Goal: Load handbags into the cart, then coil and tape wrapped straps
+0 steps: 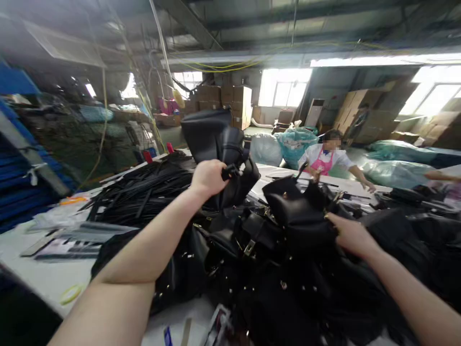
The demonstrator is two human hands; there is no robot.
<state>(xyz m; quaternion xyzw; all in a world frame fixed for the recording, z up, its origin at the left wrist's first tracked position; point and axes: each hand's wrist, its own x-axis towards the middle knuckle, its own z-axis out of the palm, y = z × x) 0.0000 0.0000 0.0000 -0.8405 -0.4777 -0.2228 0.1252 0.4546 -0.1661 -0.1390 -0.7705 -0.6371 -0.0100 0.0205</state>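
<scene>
My left hand (208, 179) is closed around a dark strap or handle and holds up a black leather handbag (211, 132) above the table. Its fingers are partly hidden behind the bag. To the right, my right hand (351, 235) grips the edge of another black handbag (302, 216), which leans on a heap. Below both hands lies a pile of similar black bags with metal studs. A gold-coloured clasp (249, 248) shows in the middle of the pile.
Black straps (144, 192) lie heaped at left on the white table (21, 254). A yellow tape roll (71, 294) and a blue-handled tool (167, 336) are near the front. Across the table, a person in a pink apron (324, 166) reaches over it. Plastic sacks (266, 149) stand behind.
</scene>
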